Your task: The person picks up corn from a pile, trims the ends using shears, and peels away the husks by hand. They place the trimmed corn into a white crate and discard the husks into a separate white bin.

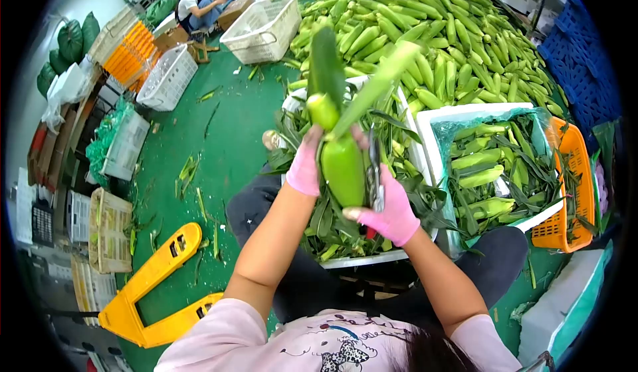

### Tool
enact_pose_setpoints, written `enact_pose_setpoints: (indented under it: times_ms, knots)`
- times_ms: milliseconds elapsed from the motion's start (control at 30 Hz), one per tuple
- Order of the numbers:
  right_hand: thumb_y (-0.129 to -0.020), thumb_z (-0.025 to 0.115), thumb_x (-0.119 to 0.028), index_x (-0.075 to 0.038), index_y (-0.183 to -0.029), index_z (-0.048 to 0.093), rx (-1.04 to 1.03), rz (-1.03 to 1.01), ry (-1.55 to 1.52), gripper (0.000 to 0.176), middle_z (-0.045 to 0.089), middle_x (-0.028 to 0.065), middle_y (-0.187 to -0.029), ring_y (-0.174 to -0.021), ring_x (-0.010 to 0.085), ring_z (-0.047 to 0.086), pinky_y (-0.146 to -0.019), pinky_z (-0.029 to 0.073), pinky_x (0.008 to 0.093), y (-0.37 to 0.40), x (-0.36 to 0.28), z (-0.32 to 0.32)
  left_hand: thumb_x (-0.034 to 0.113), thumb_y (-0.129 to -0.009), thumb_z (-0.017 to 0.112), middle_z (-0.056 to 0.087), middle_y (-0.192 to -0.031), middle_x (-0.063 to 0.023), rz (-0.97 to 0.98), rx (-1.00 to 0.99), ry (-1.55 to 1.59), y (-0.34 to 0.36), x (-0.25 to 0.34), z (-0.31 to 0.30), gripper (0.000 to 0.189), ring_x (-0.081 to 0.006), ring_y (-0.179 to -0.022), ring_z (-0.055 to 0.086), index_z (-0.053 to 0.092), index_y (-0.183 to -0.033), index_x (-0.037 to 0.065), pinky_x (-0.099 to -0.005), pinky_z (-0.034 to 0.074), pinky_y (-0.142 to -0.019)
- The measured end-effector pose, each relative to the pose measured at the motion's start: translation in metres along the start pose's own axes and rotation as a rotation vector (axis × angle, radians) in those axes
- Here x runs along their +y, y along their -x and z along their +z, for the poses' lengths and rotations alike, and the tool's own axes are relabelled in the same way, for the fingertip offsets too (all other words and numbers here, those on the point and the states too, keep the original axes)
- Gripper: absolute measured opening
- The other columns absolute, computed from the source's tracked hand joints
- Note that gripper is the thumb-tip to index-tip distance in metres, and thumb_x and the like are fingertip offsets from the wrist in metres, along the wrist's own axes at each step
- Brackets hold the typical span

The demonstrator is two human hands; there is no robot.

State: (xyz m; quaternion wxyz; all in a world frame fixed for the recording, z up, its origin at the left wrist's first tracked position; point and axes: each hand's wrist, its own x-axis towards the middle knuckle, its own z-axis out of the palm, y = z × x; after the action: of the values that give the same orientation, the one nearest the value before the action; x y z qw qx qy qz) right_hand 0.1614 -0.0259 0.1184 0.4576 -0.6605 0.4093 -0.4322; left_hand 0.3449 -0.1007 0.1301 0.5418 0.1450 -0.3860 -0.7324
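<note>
In front of me, a green ear of corn [343, 172] is held up in its husk, with a pale leaf and a darker leaf sticking up beyond it. My left hand [307, 164], in a pink fingerless glove, is closed around its left side. My right hand [392, 209], gloved the same way, grips pruning shears [378, 189] with dark and silver parts and a bit of red; its thumb touches the lower end of the ear. Below both hands is a white bin [425, 152] full of cut leaves and husks.
A large heap of corn [425, 33] lies ahead. To the right are a white foam box [432, 123] lined with plastic and holding corn, and an orange basket [581, 186]. A yellow pallet jack [143, 299] stands left. Far back, a person [197, 6] sits near a white crate [262, 29].
</note>
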Motion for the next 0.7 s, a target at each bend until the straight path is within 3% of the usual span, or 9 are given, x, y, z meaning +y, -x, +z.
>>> enact_pose_setpoints:
  times_ms: [33,133,200,300,433,500,567,600,700]
  knots:
    - [-0.071,0.087,-0.020,-0.001,-0.128,0.048,-0.017,0.031,-0.336,0.072,0.062,0.0074,-0.108,-0.098,0.0170,0.060,-0.090,0.050,0.0323,-0.007,0.006,0.006,0.046,-0.099,0.055,0.065,-0.110,-0.0140,0.001,0.251,-0.059,0.000,0.008,0.017,0.050,-0.0218,-0.095,0.064,0.057,-0.119,0.001,-0.0336,0.053,-0.087]
    - [-0.076,0.083,-0.011,-0.001,-0.128,0.045,0.217,0.083,-0.400,0.064,0.062,0.0068,-0.109,-0.098,0.0160,0.060,-0.090,0.050,0.0322,-0.015,-0.002,0.016,0.015,-0.088,0.067,0.059,-0.124,-0.0226,0.282,0.243,-1.241,0.005,0.017,0.023,0.055,-0.0293,-0.115,0.058,0.045,-0.134,-0.004,-0.0382,0.051,-0.095]
    - [-0.077,0.083,-0.011,-0.001,-0.129,0.043,0.407,-0.030,-0.430,0.066,0.059,0.0082,-0.116,-0.105,0.0179,0.059,-0.095,0.048,0.0329,-0.024,0.004,0.018,0.009,-0.083,0.069,0.060,-0.118,-0.0232,0.361,0.320,-1.513,0.019,-0.004,0.038,0.056,-0.0301,-0.112,0.059,0.047,-0.132,-0.005,-0.0371,0.050,-0.095]
    - [-0.078,0.084,-0.011,0.000,-0.133,0.040,0.556,-0.073,-0.426,0.071,0.056,0.0094,-0.123,-0.113,0.0199,0.057,-0.102,0.046,0.0346,-0.028,0.007,0.004,0.010,-0.088,0.063,0.069,-0.106,-0.0181,-0.335,0.346,-1.129,0.038,-0.016,0.031,0.031,-0.0255,-0.103,0.067,0.060,-0.116,-0.002,-0.0338,0.052,-0.092]
    - [-0.084,0.078,-0.007,-0.002,-0.127,0.048,0.576,0.042,-0.422,0.053,0.062,0.0080,-0.112,-0.099,0.0174,0.061,-0.090,0.051,0.0313,-0.026,0.024,-0.076,0.008,-0.095,0.054,0.060,-0.078,-0.0048,0.217,0.500,-1.449,0.057,-0.032,-0.085,0.010,-0.0156,-0.070,0.060,0.060,-0.100,0.001,-0.0304,0.051,-0.067]
    - [-0.086,0.073,-0.012,0.000,-0.119,0.059,0.735,0.002,-0.193,0.038,0.066,0.0062,-0.110,-0.093,0.0162,0.063,-0.084,0.050,0.0295,-0.027,0.011,-0.086,0.005,-0.097,0.050,0.052,-0.071,-0.0008,0.026,0.773,-1.044,0.044,-0.008,-0.078,0.007,-0.0116,-0.068,0.052,0.057,-0.099,0.002,-0.0272,0.047,-0.066]
    - [-0.088,0.069,-0.015,0.000,-0.122,0.057,0.634,0.069,-0.153,0.039,0.065,0.0079,-0.112,-0.100,0.0182,0.060,-0.090,0.048,0.0315,-0.016,0.001,-0.084,0.005,-0.096,0.052,0.058,-0.094,-0.0037,0.395,0.719,-1.188,0.010,-0.015,-0.054,0.015,-0.0129,-0.086,0.056,0.054,-0.111,0.002,-0.0270,0.049,-0.078]
    - [-0.086,0.073,-0.012,0.001,-0.133,0.046,0.620,0.076,-0.286,0.056,0.061,0.0093,-0.119,-0.105,0.0196,0.059,-0.097,0.046,0.0344,-0.011,-0.001,-0.076,0.015,-0.093,0.059,0.059,-0.118,-0.0156,0.433,0.645,-1.248,-0.007,-0.026,-0.037,0.035,-0.0255,-0.112,0.057,0.053,-0.125,0.001,-0.0362,0.046,-0.100]
    - [-0.090,0.068,-0.019,-0.003,-0.136,0.046,0.700,0.092,-0.336,0.054,0.058,0.0084,-0.121,-0.111,0.0201,0.055,-0.100,0.043,0.0367,0.003,0.015,-0.058,0.034,-0.088,0.066,0.032,-0.155,-0.0198,0.013,0.458,-1.663,-0.040,-0.094,-0.022,0.064,-0.0380,-0.145,0.028,0.044,-0.145,0.015,-0.0573,0.019,-0.119]
